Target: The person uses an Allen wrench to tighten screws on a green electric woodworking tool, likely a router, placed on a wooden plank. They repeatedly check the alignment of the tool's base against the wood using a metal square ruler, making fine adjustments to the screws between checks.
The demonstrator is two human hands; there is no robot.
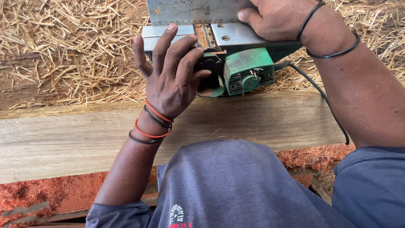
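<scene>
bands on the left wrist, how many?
4 on the left wrist: two orange, two black, stacked between hand and forearm. More may hide on the underside. The left hand rests on the green planer.

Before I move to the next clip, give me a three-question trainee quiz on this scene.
1. True or false: the green power planer lies upside down, its metal sole facing up.
2. What does the right hand press onto the sole? A) a metal ruler B) a hammer C) a chisel
3. Fill in: the left hand rests on the planer's black ____.

Key
1. True: the flat metal sole plates face the camera.
2. A: a metal ruler lies across the sole, held down by that hand.
3. Knob: the fingers lie over it, with the wooden plank below.
</scene>
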